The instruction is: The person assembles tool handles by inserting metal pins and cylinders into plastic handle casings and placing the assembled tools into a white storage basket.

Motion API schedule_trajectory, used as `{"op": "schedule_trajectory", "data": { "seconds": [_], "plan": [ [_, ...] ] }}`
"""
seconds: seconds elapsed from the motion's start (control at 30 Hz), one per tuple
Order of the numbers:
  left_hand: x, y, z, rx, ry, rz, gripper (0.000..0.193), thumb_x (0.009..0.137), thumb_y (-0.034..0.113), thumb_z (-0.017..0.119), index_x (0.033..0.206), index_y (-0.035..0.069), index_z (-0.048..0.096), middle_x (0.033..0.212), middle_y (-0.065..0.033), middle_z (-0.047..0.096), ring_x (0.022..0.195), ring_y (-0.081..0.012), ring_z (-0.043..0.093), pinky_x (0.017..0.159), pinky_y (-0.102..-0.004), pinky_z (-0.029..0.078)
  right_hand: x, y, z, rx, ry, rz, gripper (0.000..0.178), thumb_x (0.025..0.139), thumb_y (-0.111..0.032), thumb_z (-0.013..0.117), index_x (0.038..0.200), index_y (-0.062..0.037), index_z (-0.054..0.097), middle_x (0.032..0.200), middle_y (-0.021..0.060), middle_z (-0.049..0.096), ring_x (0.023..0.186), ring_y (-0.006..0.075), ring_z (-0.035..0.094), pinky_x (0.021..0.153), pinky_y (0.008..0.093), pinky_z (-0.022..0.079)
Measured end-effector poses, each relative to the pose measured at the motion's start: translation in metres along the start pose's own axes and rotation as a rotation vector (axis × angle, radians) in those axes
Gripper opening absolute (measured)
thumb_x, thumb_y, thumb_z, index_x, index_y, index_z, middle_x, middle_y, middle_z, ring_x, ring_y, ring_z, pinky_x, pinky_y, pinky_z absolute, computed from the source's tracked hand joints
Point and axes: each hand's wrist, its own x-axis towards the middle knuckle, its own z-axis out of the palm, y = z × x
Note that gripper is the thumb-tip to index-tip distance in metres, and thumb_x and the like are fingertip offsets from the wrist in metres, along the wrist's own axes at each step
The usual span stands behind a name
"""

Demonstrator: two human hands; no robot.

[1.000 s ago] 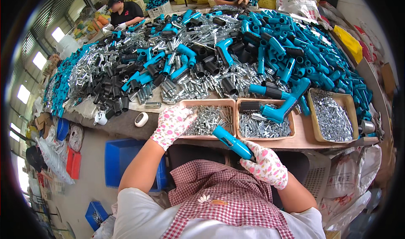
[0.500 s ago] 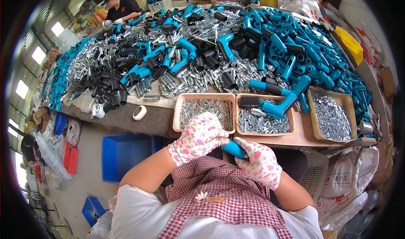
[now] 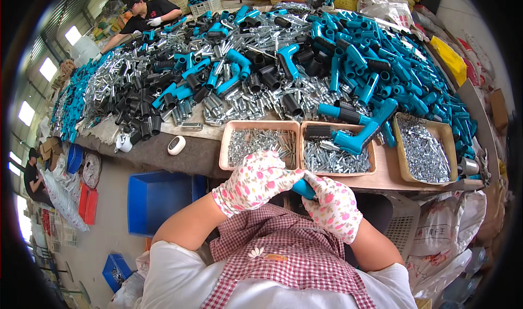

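Observation:
In flower-patterned gloves, my left hand and my right hand meet in front of my apron, below the table's edge. Both are closed on a teal plastic part, perhaps a handle. Only a short length of it shows between the gloves, and whatever else the fingers pinch is hidden. Just beyond my hands, a left tray holds small metal pins. Beside it, a middle tray holds metal pieces, with a larger teal pistol-shaped handle lying across it.
A tray of small metal parts stands at the right. Behind spreads a wide heap of teal handles, black sleeves and metal pieces. A white oval device lies left. Below sits a blue bin. Co-workers are across the table.
My thumbs have come together over the teal part, so less of it shows. The far-left co-worker now reaches along the heap. At the far side, another person's arm extends right.

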Motion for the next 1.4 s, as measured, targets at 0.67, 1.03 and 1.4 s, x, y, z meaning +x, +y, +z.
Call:
{"op": "schedule_trajectory", "data": {
  "seconds": [0.67,1.03,1.4],
  "plan": [
    [-0.012,0.03,0.01,-0.326,0.141,-0.374,0.051,0.071,0.001,0.077,0.121,0.004,0.064,0.086,-0.0071,0.07,0.083,-0.0241,0.066,0.074,-0.0344,0.053,-0.019,0.011,0.009,-0.071,-0.177,-0.071,0.06,0.082,-0.022,0.065,0.136,-0.003,0.047,0.088,0.0169,0.063,0.077,0.031,0.065,0.066,0.0422,0.052],
    [-0.023,0.03,0.016,-0.296,-0.036,-0.264,0.039,0.079,0.008,0.073,0.117,0.004,0.067,0.102,-0.009,0.07,0.089,-0.0273,0.066,0.078,-0.0377,0.053,-0.024,0.009,0.005,-0.093,-0.219,-0.051,0.06,0.077,-0.024,0.07,0.132,-0.0058,0.052,0.084,0.012,0.063,0.076,0.0285,0.064,0.067,0.0406,0.052],
    [-0.025,0.027,0.006,-0.466,0.06,-0.309,0.051,0.074,0.003,0.076,0.123,0.004,0.063,0.088,-0.0069,0.068,0.082,-0.0239,0.065,0.073,-0.0353,0.053,-0.025,0.002,0.001,-0.14,-0.13,-0.124,0.062,0.074,-0.02,0.071,0.132,-0.0058,0.053,0.082,0.0111,0.062,0.073,0.0275,0.064,0.064,0.0405,0.052]
  ]
}}
